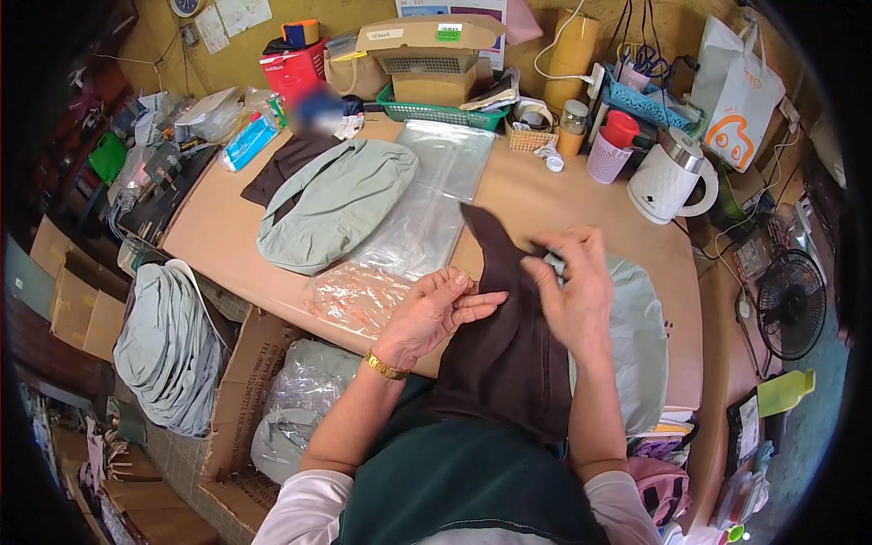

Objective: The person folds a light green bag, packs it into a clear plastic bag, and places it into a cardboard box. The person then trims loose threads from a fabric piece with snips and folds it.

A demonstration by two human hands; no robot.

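Note:
A dark brown cloth piece (509,363) hangs over the table's near edge, against the green apron. My left hand (440,309) is at its left edge, fingertips touching the fabric, fingers partly extended. My right hand (574,282) pinches the upper right edge of the cloth between thumb and fingers. Under and right of the brown cloth lies a pale green cloth (636,336). Another pale green cloth piece (341,200) with a slit opening lies farther left, over dark brown fabric (272,173). Clear plastic bags (427,209) lie beside it.
Along the back stand a green basket (436,113) with a cardboard box, a pink cup (607,159) and a white kettle (668,177). On the left, a stack of pale green cloth (173,345) adjoins an open carton (241,391). A black fan (790,304) is at right.

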